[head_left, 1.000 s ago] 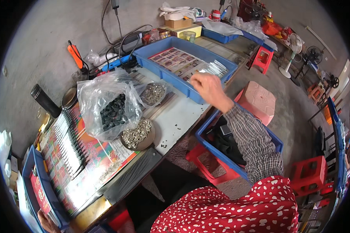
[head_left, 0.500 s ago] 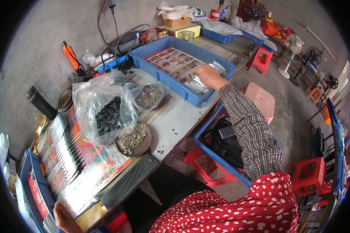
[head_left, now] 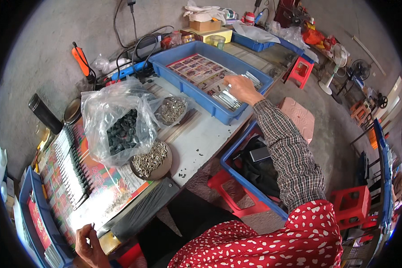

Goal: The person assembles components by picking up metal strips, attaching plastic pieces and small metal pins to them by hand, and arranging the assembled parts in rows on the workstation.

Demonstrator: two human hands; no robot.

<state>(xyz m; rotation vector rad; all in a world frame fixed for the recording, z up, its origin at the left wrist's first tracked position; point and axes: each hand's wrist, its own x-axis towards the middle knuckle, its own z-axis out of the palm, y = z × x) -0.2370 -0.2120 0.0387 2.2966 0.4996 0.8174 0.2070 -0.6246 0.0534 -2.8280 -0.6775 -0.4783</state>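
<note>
While the right hand (head_left: 243,89) dips over the near right corner of the large blue tray (head_left: 194,94), its fingertips sit right at a bundle of slim silver pieces (head_left: 228,100); whether they close on any of them I can't tell, because the back of the hand hides the grip. More silver pieces lie just beyond the knuckles, and a printed sheet (head_left: 201,72) lines the tray floor to the left.

Over to the left hand (head_left: 90,246), down at the near edge of the table (head_left: 205,134): thumb and forefinger pinch a slim piece (head_left: 93,226), only its small dark end showing, too tiny to read further. Just left of that hand stands a narrow blue tray (head_left: 54,228), with silver pieces (head_left: 52,257) in its near end.

Between the hands it's busy! A clear plastic bag (head_left: 93,109) gapes open on dark little parts (head_left: 123,134), and touching its near side is a round dish (head_left: 166,169) heaped with small shiny fittings (head_left: 150,159). Behind that, a smaller bag holds tiny metal bits (head_left: 173,110). Left of the big bag, a neat row of silver strips with dark ends (head_left: 71,165) lies across the colourful printed sheeting (head_left: 114,190).
</note>
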